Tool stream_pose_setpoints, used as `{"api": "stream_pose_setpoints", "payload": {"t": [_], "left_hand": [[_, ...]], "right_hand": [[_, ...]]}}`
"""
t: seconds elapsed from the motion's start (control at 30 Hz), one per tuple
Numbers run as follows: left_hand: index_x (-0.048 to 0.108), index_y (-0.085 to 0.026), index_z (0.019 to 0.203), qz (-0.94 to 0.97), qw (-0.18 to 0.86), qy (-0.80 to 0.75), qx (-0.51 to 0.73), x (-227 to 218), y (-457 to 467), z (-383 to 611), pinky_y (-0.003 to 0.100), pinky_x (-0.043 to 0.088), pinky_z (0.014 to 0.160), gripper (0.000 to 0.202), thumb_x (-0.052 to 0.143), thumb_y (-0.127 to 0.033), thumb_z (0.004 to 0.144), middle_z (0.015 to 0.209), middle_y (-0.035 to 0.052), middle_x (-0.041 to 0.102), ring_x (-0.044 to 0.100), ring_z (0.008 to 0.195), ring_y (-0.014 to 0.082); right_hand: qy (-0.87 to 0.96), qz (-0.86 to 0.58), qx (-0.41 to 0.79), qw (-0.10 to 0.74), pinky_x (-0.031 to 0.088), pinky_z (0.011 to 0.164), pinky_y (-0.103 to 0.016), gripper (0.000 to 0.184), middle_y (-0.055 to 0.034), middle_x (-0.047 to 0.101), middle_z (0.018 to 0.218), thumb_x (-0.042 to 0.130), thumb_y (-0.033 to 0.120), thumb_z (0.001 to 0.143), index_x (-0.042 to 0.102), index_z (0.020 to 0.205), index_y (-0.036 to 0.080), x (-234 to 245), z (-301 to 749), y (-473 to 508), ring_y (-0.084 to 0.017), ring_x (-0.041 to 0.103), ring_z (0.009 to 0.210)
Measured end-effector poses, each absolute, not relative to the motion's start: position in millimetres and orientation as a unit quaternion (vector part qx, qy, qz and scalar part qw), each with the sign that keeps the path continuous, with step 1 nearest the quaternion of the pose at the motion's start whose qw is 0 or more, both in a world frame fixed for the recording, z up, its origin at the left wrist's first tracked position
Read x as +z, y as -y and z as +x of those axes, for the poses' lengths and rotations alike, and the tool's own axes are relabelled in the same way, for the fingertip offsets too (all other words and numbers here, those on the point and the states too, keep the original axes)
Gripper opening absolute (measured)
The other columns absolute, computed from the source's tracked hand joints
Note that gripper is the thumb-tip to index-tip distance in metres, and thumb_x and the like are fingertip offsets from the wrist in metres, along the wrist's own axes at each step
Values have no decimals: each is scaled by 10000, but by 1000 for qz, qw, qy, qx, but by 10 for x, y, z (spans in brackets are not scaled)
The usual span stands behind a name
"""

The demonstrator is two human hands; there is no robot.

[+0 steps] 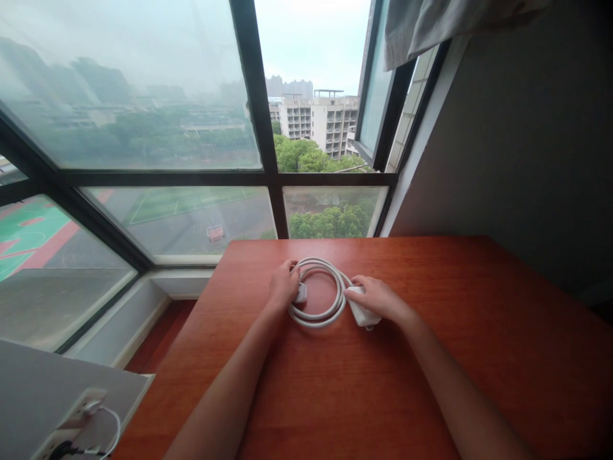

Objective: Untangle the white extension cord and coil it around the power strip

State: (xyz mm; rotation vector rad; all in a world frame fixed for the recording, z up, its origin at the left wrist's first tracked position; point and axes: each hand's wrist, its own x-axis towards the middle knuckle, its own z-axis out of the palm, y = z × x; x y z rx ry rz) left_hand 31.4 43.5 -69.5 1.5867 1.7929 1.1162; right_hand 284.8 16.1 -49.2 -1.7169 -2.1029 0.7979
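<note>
Left hand (283, 285) curled over the coil's left side, fingers closed on the small white plug (301, 293), apparently pinning that end so the loops stay put. Right hand (378, 298) laid over the white adapter (363, 315), fingers bent around its top, steadying the bulkier end against the coil's right edge. Between them, white cable (317, 291) wound in a neat round coil of several turns, flat on the tabletop (431, 358), near its far middle; both ends kept at opposite sides, seemingly to hold the ring's shape.

No brand, label or writing legible on plug, adapter or cable.

Beyond, large window (201, 160) with dark frames, buildings, trees and sports courts outside. Grey wall at right, cloth (431, 25) hanging at top. At lower left, a wall socket (76, 415) with a thin white lead plugged in.
</note>
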Motion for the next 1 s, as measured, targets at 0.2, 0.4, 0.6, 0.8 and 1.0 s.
{"api": "stream_pose_setpoints", "payload": {"t": [0.2, 0.4, 0.6, 0.8, 1.0], "left_hand": [[689, -197, 883, 577, 255, -664, 402, -742, -491, 299, 313, 427, 823, 145, 588, -227, 784, 961, 95, 712, 626, 920, 242], [694, -208, 911, 571, 268, -663, 403, -727, -476, 332, 319, 430, 825, 168, 585, -213, 783, 975, 97, 712, 626, 928, 249], [664, -174, 1067, 627, 226, -637, 387, -545, -375, 361, 365, 422, 919, 289, 547, -321, 847, 1117, 143, 655, 595, 1035, 273], [592, -292, 1224, 872, 96, -422, 229, -289, 52, 561, 504, 225, 1099, 456, 626, -450, 797, 1358, 97, 499, 412, 1268, 328], [612, -247, 1132, 895, 17, -419, 153, -399, 182, 793, 572, 185, 1079, 410, 624, -461, 783, 1280, 115, 528, 410, 1227, 347]], "right_hand": [[601, -553, 521, 248, 422, 572, -255, 327, -52, 677, 848, 544, 441, 838, 660, 993, 177, -305, 2937, -308, -170, 585, 689], [556, -524, 584, 276, 365, 452, -234, 263, -16, 620, 686, 603, 440, 799, 667, 890, 201, -189, 2907, -364, -140, 505, 550], [609, -541, 532, 232, 369, 486, -224, 247, -8, 608, 669, 602, 409, 780, 655, 803, 168, -285, 2851, -347, -130, 512, 574], [638, -535, 506, 226, 389, 532, -220, 245, -3, 619, 712, 547, 375, 816, 656, 857, 159, -299, 2853, -386, -129, 529, 626], [618, -521, 535, 247, 384, 480, -212, 278, -1, 602, 669, 540, 431, 844, 620, 783, 171, -219, 2805, -385, -118, 506, 563]]}}
